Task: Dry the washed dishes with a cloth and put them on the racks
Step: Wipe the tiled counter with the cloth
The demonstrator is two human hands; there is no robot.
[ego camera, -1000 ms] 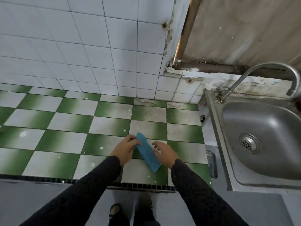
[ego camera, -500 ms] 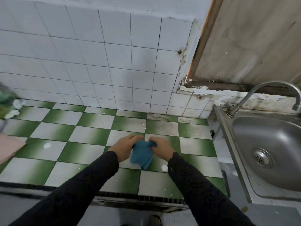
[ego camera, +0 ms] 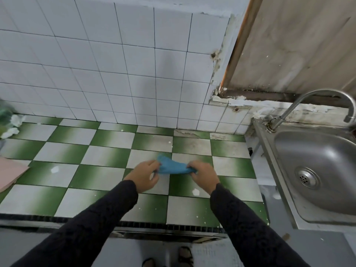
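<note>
Above the green-and-white tiled bench (ego camera: 107, 157), the left hand (ego camera: 143, 175) and the right hand (ego camera: 204, 176) each pinch one end of a blue cloth (ego camera: 172, 166), which is stretched between them. A steel sink (ego camera: 316, 170) sits well off to the right of the right hand, its tap (ego camera: 312, 102) arching above.

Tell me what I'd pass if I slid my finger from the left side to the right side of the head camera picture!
A pink flat thing at the edge → left hand → blue cloth, pinched by both hands → right hand → metal sink.
</note>
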